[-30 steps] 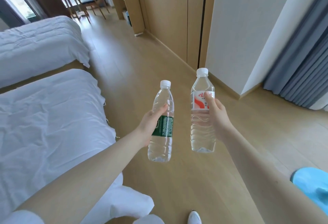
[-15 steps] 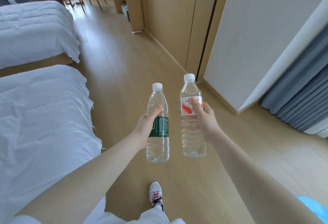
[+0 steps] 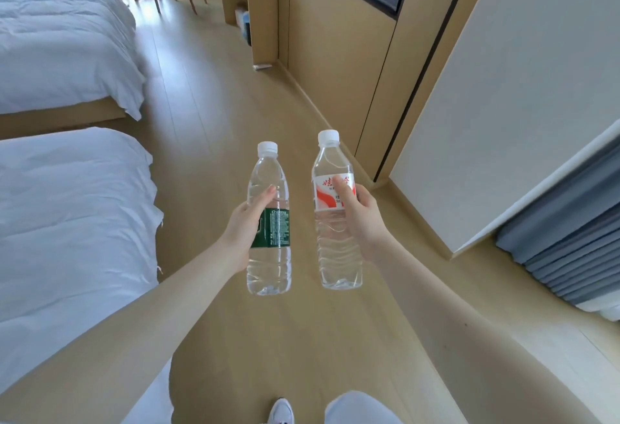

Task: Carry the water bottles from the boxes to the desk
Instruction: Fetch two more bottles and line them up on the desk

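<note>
Both hands were full: the left hand point(image 3: 246, 227) gripped the green-label bottle point(image 3: 268, 266), the right hand point(image 3: 364, 219) the red-label bottle point(image 3: 332, 256), upright and apart, likely for steady carrying.

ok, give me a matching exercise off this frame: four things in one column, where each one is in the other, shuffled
Things:
1. green-label bottle
2. red-label bottle
3. grey curtain
4. white shoe

Places:
a. held in the right hand
b. far right of the view
c. held in the left hand
d. bottom edge of the view

Pairs: 1-c, 2-a, 3-b, 4-d
</note>
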The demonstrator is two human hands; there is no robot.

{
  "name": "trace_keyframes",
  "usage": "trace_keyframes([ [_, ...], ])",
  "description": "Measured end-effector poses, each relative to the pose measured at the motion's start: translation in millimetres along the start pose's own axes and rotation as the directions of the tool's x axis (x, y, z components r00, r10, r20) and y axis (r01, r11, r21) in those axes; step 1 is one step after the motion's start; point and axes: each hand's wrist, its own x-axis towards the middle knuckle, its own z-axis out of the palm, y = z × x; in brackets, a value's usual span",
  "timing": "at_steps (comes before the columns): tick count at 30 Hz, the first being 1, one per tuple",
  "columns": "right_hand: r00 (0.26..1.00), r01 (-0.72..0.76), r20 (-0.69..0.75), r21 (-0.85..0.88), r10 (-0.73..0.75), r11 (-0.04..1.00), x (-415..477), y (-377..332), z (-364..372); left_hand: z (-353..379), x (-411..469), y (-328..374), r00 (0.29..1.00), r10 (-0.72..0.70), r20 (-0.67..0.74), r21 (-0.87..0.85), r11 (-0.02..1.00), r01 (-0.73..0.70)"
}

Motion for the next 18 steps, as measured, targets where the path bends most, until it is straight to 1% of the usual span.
trace_keyframes([
  [4, 0.999, 0.012, 0.044, -0.022, -0.011, 1.0, 42.2, -11.2, 6.9, -4.2, 36.0, 15.2, 0.999, 0.0, -0.045, -0.027, 1.0, -0.001],
  [8, 0.996, -0.017, 0.092, 0.012, 0.016, 1.0, 97.4, -21.8, 9.7, 1.4, 76.8, 34.6, 0.994, -0.031, -0.102, -0.042, 0.999, 0.026],
  [12, 0.982, -0.074, 0.178, 0.08, 0.059, 0.994, 161.3, -44.6, 8.3, 12.5, 129.1, 67.8, 0.988, -0.024, -0.151, -0.041, 0.999, 0.018],
  [14, 0.969, -0.086, 0.237, 0.083, 0.064, 0.993, 196.0, -57.6, 6.0, 19.4, 157.3, 86.9, 0.981, -0.026, -0.194, -0.044, 0.999, 0.018],
  [18, 0.963, -0.036, 0.269, 0.084, 0.012, 0.996, 263.6, -86.9, -1.9, 40.6, 207.8, 131.9, 0.971, -0.03, -0.239, -0.045, 0.999, 0.02],
])
